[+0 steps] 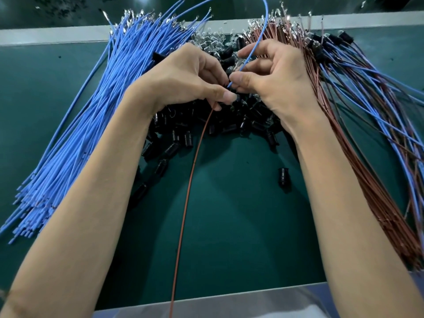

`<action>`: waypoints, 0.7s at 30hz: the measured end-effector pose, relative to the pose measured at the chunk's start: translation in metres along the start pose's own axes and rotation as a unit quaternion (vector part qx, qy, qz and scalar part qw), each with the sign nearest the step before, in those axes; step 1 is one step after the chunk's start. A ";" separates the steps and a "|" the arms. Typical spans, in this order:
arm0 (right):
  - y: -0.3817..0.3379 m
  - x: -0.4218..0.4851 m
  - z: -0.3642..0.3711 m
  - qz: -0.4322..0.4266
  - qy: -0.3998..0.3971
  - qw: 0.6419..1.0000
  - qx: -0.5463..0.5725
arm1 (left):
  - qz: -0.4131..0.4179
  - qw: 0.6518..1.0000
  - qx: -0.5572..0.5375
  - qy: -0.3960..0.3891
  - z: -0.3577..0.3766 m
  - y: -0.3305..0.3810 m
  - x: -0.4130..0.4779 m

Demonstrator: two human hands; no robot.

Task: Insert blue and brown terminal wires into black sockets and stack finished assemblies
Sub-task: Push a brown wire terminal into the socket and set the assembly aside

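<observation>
Sockets [172, 150] between blue bundle [80, 134], brown bundle [362, 180]

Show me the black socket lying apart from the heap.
The lone socket on the bare green mat, right of the trailing brown wire; the other sockets lie heaped together farther from the camera.

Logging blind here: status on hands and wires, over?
Left hand grips brown wire's top end. Right hand pinches blue wire, tip against left hand. Any held socket hidden. Loose sockets piled underneath.

Blue insulated terminal wires [75, 138] fan left; small black plastic sockets [174, 143] heaped centre; thin brown wires [371, 198] and finished blue-and-brown assemblies [367, 88] stacked right.
</observation>
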State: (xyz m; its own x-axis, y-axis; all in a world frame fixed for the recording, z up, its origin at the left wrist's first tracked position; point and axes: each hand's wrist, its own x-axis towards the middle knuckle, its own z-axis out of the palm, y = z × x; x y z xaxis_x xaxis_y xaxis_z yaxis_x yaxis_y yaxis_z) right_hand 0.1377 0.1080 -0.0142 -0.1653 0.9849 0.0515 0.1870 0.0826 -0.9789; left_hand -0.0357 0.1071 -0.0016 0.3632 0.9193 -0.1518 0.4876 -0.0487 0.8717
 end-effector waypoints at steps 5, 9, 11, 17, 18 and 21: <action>-0.001 0.000 -0.001 0.015 0.003 1.000 -0.003 | -0.006 1.000 -0.004 -0.002 0.000 0.000 0.001; -0.003 -0.001 0.001 0.016 0.035 0.999 0.004 | -0.012 1.000 -0.008 -0.002 0.000 0.001 0.001; -0.005 -0.001 0.000 0.012 0.060 0.997 0.035 | -0.013 1.000 -0.009 -0.003 0.000 0.002 0.000; -0.005 -0.003 0.005 0.030 0.034 0.997 0.057 | -0.011 1.000 0.006 0.007 0.000 0.000 0.001; -0.005 -0.003 0.006 0.030 0.032 0.997 0.056 | -0.010 1.000 0.006 0.010 0.001 0.000 0.001; -0.005 -0.003 0.006 0.031 0.041 0.997 0.061 | -0.008 1.000 -0.001 0.022 0.002 0.001 0.000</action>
State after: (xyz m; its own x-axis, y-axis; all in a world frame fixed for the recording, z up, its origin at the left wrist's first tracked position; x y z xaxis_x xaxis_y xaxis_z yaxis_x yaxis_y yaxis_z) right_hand 0.1314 0.1041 -0.0107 -0.0773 0.9970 0.0021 0.0739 0.0078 -0.9972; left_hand -0.0336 0.1067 -0.0015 0.3200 0.9363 -0.1444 0.4920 -0.0340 0.8699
